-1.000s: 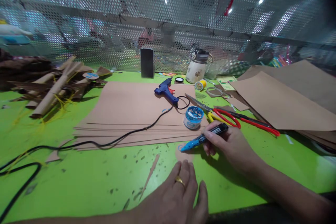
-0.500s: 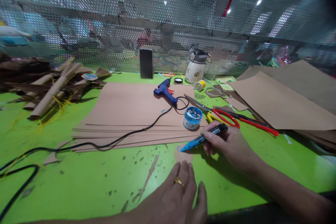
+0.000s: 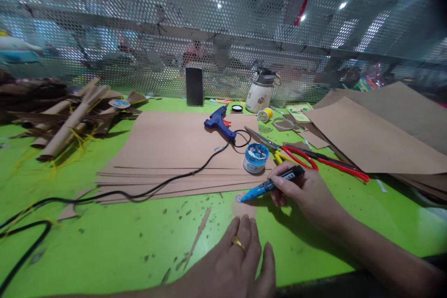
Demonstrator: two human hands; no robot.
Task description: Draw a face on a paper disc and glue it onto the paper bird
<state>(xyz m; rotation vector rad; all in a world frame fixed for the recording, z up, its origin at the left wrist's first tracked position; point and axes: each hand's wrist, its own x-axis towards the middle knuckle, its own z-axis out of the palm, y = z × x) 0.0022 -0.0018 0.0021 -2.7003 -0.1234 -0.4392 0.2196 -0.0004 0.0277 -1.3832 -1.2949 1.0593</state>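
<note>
My right hand (image 3: 296, 191) grips a blue paint marker (image 3: 261, 189) with a black end, its tip touching a small round piece of brown paper (image 3: 245, 207). A small blue ring is drawn near the upper left of that paper. Across its lower edge lie the outstretched fingers of my left hand (image 3: 240, 251), which wears a gold ring and presses the paper to the green table (image 3: 132, 251). Just beyond the marker stands an open jar (image 3: 256, 158) smeared with blue paint. Scissors (image 3: 279, 149) with red and yellow handles lie behind my right hand.
A blue hot glue gun (image 3: 220, 122) rests on stacked brown paper sheets (image 3: 167, 137), its black cord trailing left. Rolled paper cones (image 3: 73, 123) are heaped at left. More brown sheets (image 3: 363, 139) lie at right. A flask (image 3: 260, 93) and a dark upright phone-like slab (image 3: 194, 86) stand behind.
The camera view has shifted very slightly. Both hands keep nearly the same place, with the marker tip still on the paper.
</note>
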